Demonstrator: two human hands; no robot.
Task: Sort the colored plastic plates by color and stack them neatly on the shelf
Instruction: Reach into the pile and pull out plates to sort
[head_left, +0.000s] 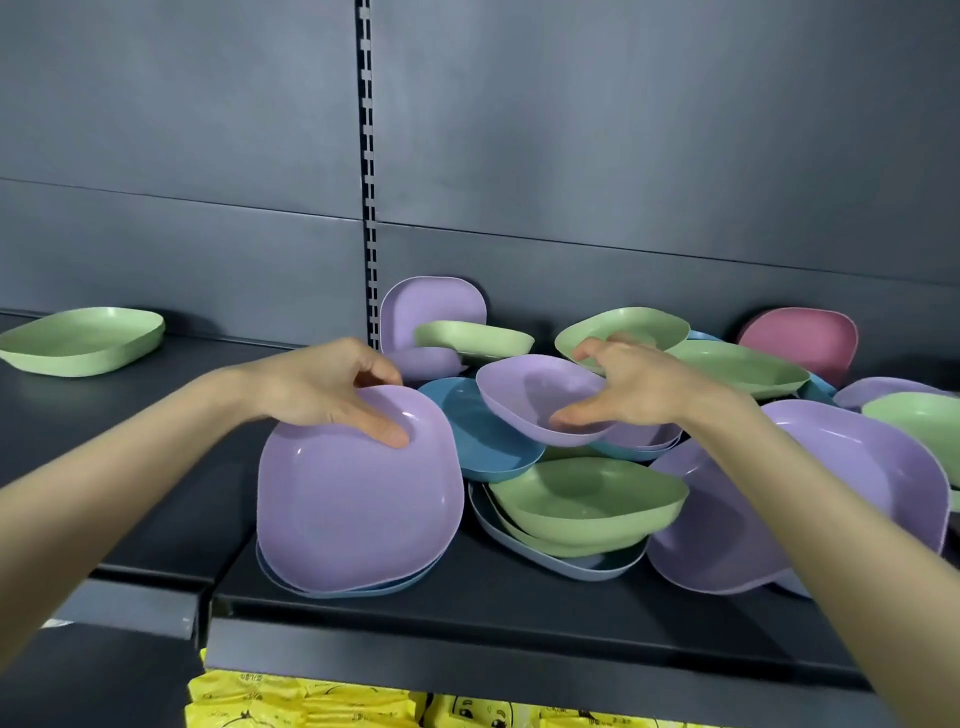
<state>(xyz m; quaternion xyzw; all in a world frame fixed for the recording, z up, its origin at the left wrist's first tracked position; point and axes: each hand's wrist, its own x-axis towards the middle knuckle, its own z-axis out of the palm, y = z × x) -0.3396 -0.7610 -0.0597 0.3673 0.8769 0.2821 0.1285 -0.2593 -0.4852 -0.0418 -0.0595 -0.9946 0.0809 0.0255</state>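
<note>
Head view: the left hand (332, 387) was clamped on the far rim of a purple plate (358, 499), thumb inside, while the right hand (631, 387) was pinched on a second purple plate (540, 397), presumably so like colours could be joined. A mixed heap was spread on the dark shelf (467, 597); one green plate (83, 338) was set apart left.

Pretty dim overall, cool bluish light from above/front. Small glare spots on the front purple plate (358, 499), soft shadows under the pile on the shelf (467, 597). Wide-angle bend at edges, forearms stretched, slightly soft pic overall.
</note>
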